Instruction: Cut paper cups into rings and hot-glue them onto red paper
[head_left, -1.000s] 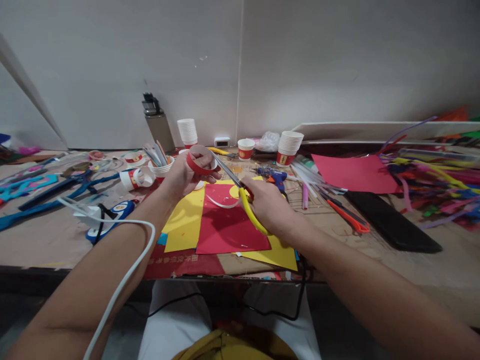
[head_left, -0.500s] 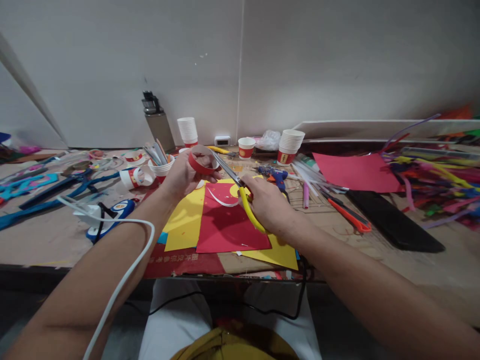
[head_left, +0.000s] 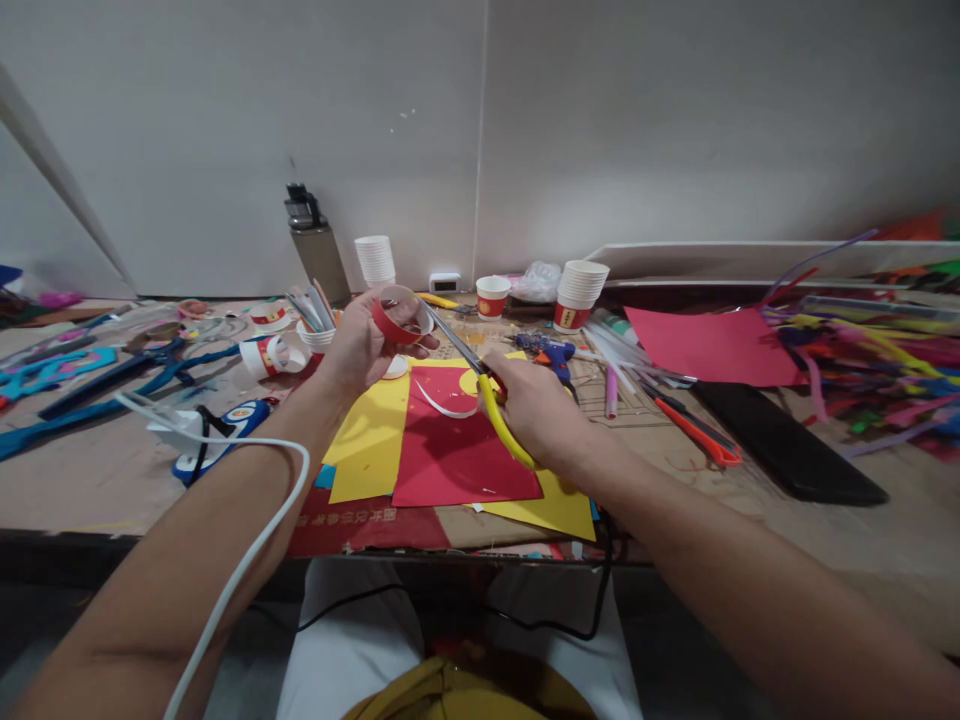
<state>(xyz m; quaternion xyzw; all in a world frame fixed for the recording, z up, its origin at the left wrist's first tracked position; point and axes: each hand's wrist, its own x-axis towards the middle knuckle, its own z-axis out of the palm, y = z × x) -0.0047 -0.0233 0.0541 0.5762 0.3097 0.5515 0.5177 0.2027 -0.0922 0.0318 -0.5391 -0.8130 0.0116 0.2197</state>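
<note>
A red paper-cup ring [head_left: 396,327], white inside, is pinched in my left hand [head_left: 360,345] above the sheets. My right hand [head_left: 536,400] is closed round the yellow handles of a pair of scissors [head_left: 501,430]. Their metal blades point up and left, with the tips at the ring's right edge; whether they bite into it I cannot tell. Below lie a red sheet [head_left: 465,460] and yellow sheets [head_left: 367,440]. A curved white paper strip [head_left: 442,408] rests on the red sheet.
Stacked paper cups [head_left: 581,290] and a single cup [head_left: 493,297] stand at the back. A blue glue gun [head_left: 555,357], a red-orange cutter [head_left: 697,430] and a black slab [head_left: 787,440] lie right. Left are a cut cup [head_left: 261,357] and a white cable [head_left: 255,550] over my left forearm.
My left hand and the ring have turned and shifted slightly left. My right hand and the scissors are almost where they were.
</note>
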